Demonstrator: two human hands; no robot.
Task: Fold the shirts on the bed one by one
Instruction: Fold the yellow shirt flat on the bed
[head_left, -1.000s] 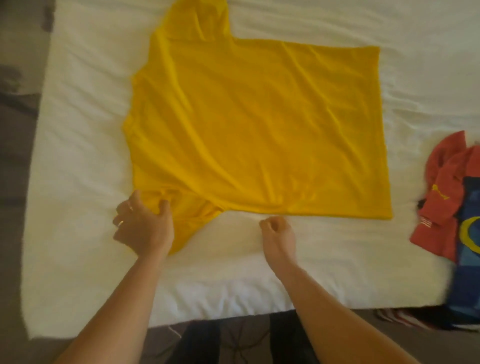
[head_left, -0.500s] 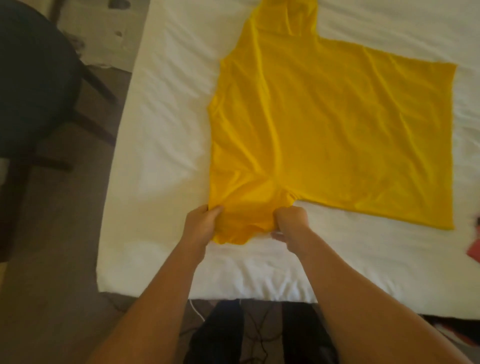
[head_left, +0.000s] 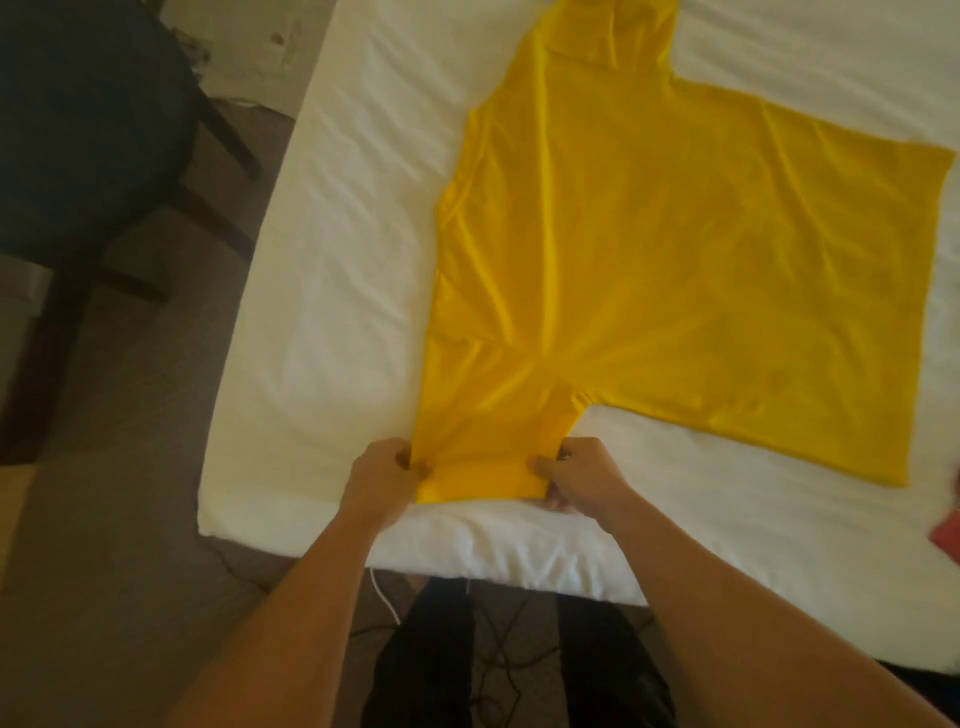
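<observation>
Plain yellow cotton t-shirt (head_left: 649, 249) spread flat on white-sheeted bed (head_left: 332, 249), near sleeve pulled toward mattress edge w/ both hands: left hand (head_left: 382, 480) fingers curled, pinching sleeve's left corner, right hand (head_left: 582, 480) likewise gripping right corner at hem.

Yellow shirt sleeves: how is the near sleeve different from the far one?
The near sleeve is gripped at both corners, by the left hand and the right hand; the far sleeve lies untouched. The near one shows whole; the far one runs off the picture's top. Both are plain yellow, on the white bed.
</observation>
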